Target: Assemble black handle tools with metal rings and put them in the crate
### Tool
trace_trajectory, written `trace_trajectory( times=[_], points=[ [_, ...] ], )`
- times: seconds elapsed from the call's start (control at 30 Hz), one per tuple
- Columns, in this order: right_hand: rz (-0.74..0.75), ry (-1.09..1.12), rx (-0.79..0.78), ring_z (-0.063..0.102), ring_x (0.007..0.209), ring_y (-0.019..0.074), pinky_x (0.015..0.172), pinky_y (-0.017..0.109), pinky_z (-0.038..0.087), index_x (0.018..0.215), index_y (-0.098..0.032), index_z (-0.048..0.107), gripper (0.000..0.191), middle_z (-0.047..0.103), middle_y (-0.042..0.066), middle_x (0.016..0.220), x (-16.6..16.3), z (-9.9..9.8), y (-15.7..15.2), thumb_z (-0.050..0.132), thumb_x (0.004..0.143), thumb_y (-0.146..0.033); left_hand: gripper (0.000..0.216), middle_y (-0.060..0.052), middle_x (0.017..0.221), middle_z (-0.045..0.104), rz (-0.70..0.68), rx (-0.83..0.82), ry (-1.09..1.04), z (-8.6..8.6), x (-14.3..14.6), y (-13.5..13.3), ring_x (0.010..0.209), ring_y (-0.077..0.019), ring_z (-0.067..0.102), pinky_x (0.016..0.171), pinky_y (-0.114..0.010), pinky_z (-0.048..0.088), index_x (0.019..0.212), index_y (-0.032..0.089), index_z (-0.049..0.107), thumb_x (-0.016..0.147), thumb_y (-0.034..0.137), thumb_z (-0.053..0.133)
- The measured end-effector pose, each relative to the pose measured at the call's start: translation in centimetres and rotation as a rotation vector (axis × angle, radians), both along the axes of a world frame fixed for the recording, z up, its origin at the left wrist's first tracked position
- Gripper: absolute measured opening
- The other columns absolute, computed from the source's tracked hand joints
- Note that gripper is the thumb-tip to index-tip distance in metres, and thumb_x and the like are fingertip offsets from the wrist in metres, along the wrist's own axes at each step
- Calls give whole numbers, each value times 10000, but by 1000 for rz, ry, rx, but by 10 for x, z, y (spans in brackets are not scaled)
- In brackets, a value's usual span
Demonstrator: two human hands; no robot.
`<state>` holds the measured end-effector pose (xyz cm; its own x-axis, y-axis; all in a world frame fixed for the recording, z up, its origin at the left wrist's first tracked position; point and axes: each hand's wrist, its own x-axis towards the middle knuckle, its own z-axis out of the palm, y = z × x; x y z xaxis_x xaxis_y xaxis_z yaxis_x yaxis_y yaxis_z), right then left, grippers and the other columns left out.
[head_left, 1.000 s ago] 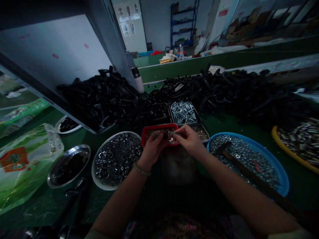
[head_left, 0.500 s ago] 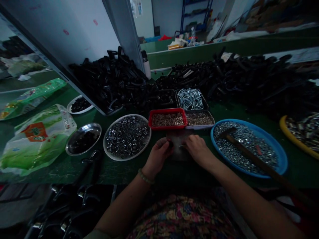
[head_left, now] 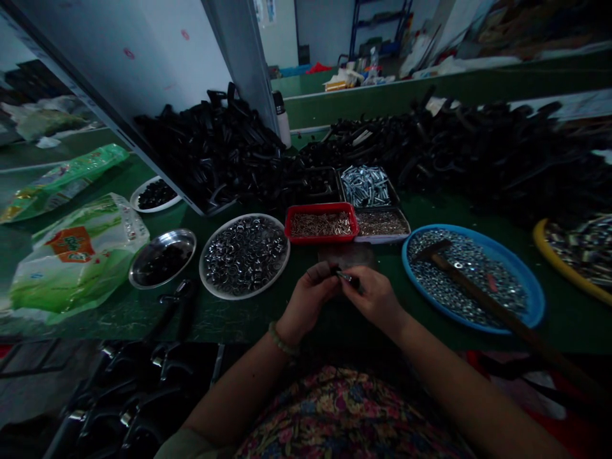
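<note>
Holds both hands close together above the green tabletop (head_left: 258, 325), near the body, with the fingertips almost meeting. Pinches a small silvery piece (head_left: 345, 276) between the thumb and fingers of the right hand (head_left: 375, 296), pointed toward the fingers of the left hand (head_left: 310, 296). Curls those left fingers inward, apparently closed on a small dark part (head_left: 336, 269), though too dim and too covered to tell for sure. Wears a beaded bracelet (head_left: 282, 340) on the left wrist, back from the fingers.

Has a flat dark plate (head_left: 347, 255) just beyond the fingertips and, past it, a red tray (head_left: 321, 240) of thin coppery pins. Has, beside that tray and ahead of the right fingers, a pale-rimmed tray (head_left: 382, 238) of tiny parts, with silvery bolts (head_left: 366, 186) in another tray behind it. Shows, to the right of the right fingers, a blue basin (head_left: 535, 299) of small metal parts, with a hammer (head_left: 471, 287) lying across it and over its rim. Shows, to the left of the left fingers, a round white plate (head_left: 245, 296) of shiny curved pieces, and farther left a metal bowl (head_left: 162, 239) of dark pieces. Includes heaped black parts (head_left: 215, 146), well beyond the fingers and the trays.
</note>
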<state>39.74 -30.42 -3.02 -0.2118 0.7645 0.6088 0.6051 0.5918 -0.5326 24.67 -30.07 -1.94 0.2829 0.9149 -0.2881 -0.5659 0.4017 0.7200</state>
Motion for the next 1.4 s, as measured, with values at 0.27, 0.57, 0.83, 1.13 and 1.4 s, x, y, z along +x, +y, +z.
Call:
trace_trajectory(
  times=[0.27,0.57,0.83,1.13,1.4],
  points=[
    [163,517,-524,647,753,169,659,299,541,1093,-219,556,317,650,43,929,4,-13,-3,623,834,-389,249,-13,895,681,-117,49,19,4,-20,-8,789,-130,654,773,-276,529,894,158,684,671,183,792],
    [20,559,-684,607,615,141,571,250,485,1059,-210,553,334,627,-14,711,-27,-16,-6,620,832,-446,209,-21,961,674,-37,307,570,-6,-36,-7,889,-148,634,886,-299,490,960,185,653,754,151,644],
    [145,721,-824,685,751,165,725,323,566,1046,-211,573,283,678,31,889,-29,-16,0,589,849,-414,221,-100,1105,635,-11,656,1772,-1,-151,89,1033,-223,588,988,-360,423,1023,169,672,869,188,514],
    [216,472,-552,673,810,158,766,307,547,1077,-186,579,203,671,55,919,-7,-14,-18,477,902,-193,250,-142,1015,674,-105,590,1847,2,-163,112,991,-295,606,941,-438,439,955,133,668,848,262,483],
    [319,155,-284,600,1046,163,920,315,491,1274,-176,506,371,625,102,1141,30,2,-27,396,925,-121,542,-36,961,703,-355,196,638,28,-8,32,849,-184,672,743,-280,530,1157,219,526,673,290,761]
  ],
)
